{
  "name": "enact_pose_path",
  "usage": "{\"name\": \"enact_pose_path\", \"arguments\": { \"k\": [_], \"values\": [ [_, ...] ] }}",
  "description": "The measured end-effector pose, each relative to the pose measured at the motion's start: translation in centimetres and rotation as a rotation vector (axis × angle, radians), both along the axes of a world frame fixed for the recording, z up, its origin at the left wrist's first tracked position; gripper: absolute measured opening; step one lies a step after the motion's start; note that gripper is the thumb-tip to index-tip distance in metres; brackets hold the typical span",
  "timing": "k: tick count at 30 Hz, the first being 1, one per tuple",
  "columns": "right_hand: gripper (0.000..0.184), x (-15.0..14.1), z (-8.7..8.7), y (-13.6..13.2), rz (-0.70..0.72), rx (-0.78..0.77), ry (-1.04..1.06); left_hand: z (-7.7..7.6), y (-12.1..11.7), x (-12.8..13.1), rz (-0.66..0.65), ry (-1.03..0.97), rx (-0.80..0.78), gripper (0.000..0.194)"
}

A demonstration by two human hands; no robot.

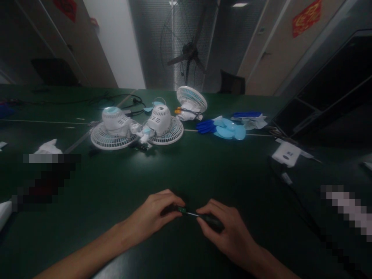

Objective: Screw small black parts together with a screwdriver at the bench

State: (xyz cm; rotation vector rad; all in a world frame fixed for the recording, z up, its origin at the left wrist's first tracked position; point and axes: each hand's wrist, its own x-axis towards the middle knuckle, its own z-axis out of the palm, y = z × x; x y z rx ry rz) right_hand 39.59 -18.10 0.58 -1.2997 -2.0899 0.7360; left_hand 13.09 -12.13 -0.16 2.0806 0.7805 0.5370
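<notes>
Between the thumb and fingers of my left hand [158,211] is a small green piece [182,209], perhaps a circuit board; its left part is hidden by the fingers. My right hand [229,228] is closed round the dark handle of a screwdriver [213,221]. The metal shaft points left, and its tip meets or nearly meets the green piece. Both hands are low over the dark green table [122,178], near its front edge.
Two white fan heads [116,128] lie face down beyond my hands, with another fan [190,102] tilted behind them. Light blue fan blades [229,130] rest beside blue gloves [205,126]. A white box [287,153] with a cable stands at the right.
</notes>
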Motion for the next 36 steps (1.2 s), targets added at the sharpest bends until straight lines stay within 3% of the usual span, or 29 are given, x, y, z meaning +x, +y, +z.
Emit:
{"name": "enact_pose_path", "arguments": {
  "k": [10,18,24,30,36],
  "values": [
    [0.014,-0.1,-0.2,-0.1,0.006,0.014,0.006,0.3,0.1,-0.2,0.002,0.012,-0.019,0.016],
    [0.014,0.1,-0.2,0.0,-0.006,-0.017,0.136,0.2,0.1,-0.1,0.012,0.008,-0.02,0.016],
    [0.01,0.3,0.1,0.1,-0.07,0.007,0.136,0.8,0.3,0.0,-0.083,-0.014,0.068,0.022],
    [0.01,0.5,0.1,0.0,-0.117,0.013,0.157,1.9,-0.5,0.0,-0.143,0.111,0.242,0.028],
    [0.009,0.7,0.0,0.0,-0.132,0.007,0.159,2.6,-0.9,-0.8,-0.236,0.162,0.205,0.025]
  ]
}}
